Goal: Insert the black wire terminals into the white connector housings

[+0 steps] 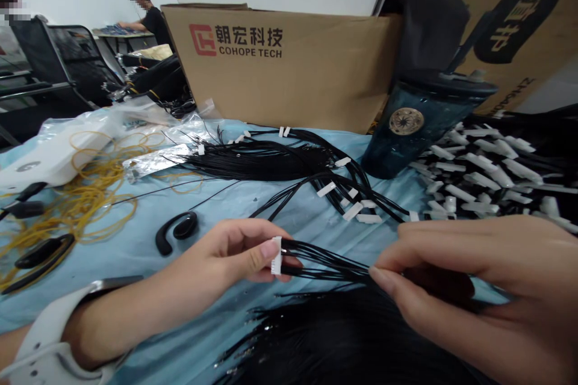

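Note:
My left hand (253,252) pinches a white multi-pin connector (276,255) between thumb and fingers. A row of thin black wires (325,258) runs rightward out of that connector. At the other side, my right hand (478,283) has thumb and forefinger pressed together at these wires; whether it grips one wire or several I cannot make out. Below both hands lies a thick bundle of loose black wires (334,337) with shiny metal tips at its left end. Behind the hands rests another bundle of black wires (257,159) with white connectors (326,189) on some ends.
A blue tumbler with a straw (424,126) stands at right, beside a heap of white connectors (487,168). A cardboard box (289,84) closes off the back. Yellow rubber bands (99,192), black earphones (183,228) and a white device (54,156) lie left. One person (156,21) sits far behind.

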Action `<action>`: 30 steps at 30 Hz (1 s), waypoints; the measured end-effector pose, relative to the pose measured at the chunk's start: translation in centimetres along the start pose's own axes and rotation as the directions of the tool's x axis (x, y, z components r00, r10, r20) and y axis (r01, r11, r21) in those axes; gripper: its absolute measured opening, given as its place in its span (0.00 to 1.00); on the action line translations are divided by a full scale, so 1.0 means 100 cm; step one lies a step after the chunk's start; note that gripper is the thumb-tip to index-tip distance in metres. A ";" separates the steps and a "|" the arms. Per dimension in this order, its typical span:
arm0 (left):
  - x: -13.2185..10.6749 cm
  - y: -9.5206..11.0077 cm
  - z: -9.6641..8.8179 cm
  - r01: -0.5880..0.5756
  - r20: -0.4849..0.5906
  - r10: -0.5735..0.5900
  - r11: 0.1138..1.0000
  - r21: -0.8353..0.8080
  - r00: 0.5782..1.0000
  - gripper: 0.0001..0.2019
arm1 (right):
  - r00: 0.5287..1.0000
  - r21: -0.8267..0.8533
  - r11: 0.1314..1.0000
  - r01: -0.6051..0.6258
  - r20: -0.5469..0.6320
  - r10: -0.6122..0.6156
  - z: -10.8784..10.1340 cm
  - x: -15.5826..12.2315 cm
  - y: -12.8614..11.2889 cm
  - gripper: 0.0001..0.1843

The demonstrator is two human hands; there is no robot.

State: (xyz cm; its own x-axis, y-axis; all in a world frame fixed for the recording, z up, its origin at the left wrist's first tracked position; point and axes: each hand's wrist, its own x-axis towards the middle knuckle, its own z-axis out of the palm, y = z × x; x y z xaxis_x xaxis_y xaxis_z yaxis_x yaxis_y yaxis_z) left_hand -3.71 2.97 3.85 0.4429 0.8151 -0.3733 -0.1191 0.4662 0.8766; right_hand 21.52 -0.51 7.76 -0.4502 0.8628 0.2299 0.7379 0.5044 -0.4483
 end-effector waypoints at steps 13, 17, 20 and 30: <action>0.004 0.006 0.009 -0.011 -0.035 0.015 0.994 0.107 0.999 0.19 | 0.995 0.048 0.995 0.086 -0.052 -0.084 0.007 0.005 -0.005 0.13; -0.001 0.002 0.004 0.002 -0.027 0.000 0.996 0.087 1.000 0.17 | 0.997 0.082 0.994 0.069 -0.021 -0.067 0.015 0.004 -0.003 0.14; -0.003 0.000 0.001 0.006 -0.020 -0.005 0.999 0.052 1.000 0.17 | 0.998 0.054 0.997 0.048 0.025 -0.050 0.015 0.005 -0.003 0.13; -0.003 0.004 0.004 0.012 -0.025 -0.011 0.998 0.055 1.000 0.16 | 0.995 0.028 0.998 0.055 0.084 -0.058 0.017 0.009 -0.004 0.14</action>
State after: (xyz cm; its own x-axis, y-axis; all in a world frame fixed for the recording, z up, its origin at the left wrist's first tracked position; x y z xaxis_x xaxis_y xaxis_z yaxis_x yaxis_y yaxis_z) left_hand -3.58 2.78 4.42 0.4217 0.8183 -0.3906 -0.0647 0.4568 0.8872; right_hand 19.97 -0.04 6.67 -0.5327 0.8265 0.1819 0.6974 0.5504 -0.4590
